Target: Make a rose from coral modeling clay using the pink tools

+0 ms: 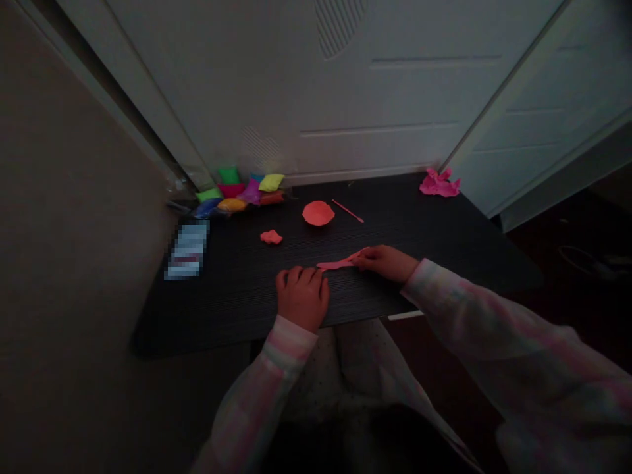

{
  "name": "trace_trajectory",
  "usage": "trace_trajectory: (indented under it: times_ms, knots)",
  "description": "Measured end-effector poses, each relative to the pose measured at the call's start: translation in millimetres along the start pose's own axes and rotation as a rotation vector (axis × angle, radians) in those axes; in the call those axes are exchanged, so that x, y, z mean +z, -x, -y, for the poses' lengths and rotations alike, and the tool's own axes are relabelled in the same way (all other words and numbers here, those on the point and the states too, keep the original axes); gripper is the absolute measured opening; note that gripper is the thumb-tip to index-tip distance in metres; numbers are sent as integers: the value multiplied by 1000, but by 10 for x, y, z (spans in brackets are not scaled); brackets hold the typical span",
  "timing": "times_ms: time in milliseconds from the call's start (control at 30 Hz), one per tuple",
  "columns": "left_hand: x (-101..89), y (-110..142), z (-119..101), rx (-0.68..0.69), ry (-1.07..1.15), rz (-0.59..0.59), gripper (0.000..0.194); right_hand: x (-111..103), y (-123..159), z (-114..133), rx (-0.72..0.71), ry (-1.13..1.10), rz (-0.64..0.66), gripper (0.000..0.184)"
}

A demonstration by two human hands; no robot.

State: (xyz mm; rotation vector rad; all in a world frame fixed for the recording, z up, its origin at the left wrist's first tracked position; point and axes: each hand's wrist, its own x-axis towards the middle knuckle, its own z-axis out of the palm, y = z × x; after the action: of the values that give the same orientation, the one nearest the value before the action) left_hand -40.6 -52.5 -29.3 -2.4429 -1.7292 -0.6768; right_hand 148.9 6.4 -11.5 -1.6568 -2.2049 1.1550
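Observation:
My right hand (388,262) pinches a pink plastic clay knife (338,264), its blade lying low over the black table and pointing left. Along the blade's upper side runs a narrow orange-pink strip (356,255), perhaps modelling clay. Palm down at the table's front, my left hand (303,296) has its fingers curled under, close to the knife's tip; whatever lies beneath them is hidden. Beyond the hands is a shallow orange-pink clay bowl (318,213) with an uneven rim. To its right lies a thin pink stick tool (348,210). A small torn clay lump (271,237) rests left of the bowl.
Several coloured clay packets (247,191) are heaped at the table's back left. A blurred-out flat object (187,250) lies in front of them. Crumpled bright pink material (439,183) sits in the back right corner. A white panelled door (375,99) stands directly behind the black table (212,303).

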Motion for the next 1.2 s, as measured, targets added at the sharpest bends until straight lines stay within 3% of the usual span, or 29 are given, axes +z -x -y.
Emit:
trace_trajectory:
  times_ms: [100, 333, 567, 833, 1200]
  knots:
    - [1, 2, 1, -2, 0, 11, 23, -51, 32, -5, 46, -86, -10, 38]
    - [5, 7, 8, -9, 11, 20, 26, -100, 35, -35, 101, -36, 10, 41]
    - [-3, -7, -6, 0, -18, 30, 28, -102, 17, 55, 105, 141, 21, 37]
    - [44, -64, -120, 112, 5, 130, 35, -99, -23, 98, 149, 331, 28, 36]
    - [69, -159, -177, 57, 34, 119, 25, -54, -3, 104, 120, 436, -22, 38]
